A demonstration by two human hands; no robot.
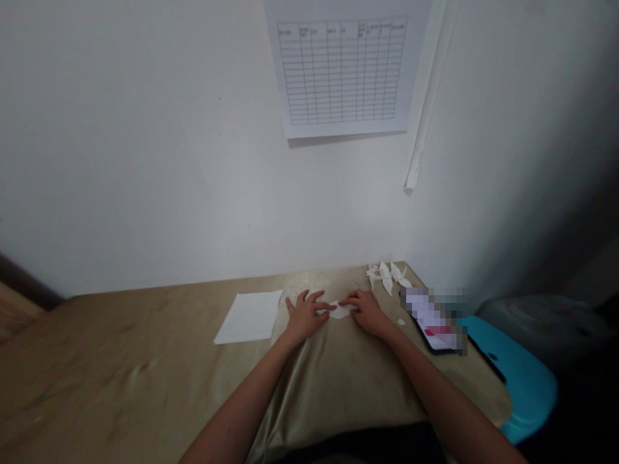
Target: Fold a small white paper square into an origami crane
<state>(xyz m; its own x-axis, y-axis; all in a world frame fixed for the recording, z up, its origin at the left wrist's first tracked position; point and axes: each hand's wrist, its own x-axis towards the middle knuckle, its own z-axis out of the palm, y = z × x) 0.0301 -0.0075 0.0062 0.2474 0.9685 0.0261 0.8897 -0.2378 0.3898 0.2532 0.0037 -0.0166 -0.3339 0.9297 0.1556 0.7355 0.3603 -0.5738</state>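
A small folded piece of white paper (340, 312) lies on the tan cloth-covered table (145, 361), between my two hands. My left hand (305, 314) rests on the table with its fingers spread and its fingertips pressing the paper's left edge. My right hand (367, 309) lies flat on the paper's right side, fingers stretched toward the left. Neither hand lifts the paper. A sheet of lined white paper (250, 316) lies flat just left of my left hand.
Several small folded white paper figures (385, 276) sit at the table's far right corner. A phone (432, 320) lies right of my right hand, near a tiny paper scrap (401, 321). A blue stool (517, 374) stands beyond the table's right edge. A printed grid sheet (341, 71) hangs on the wall.
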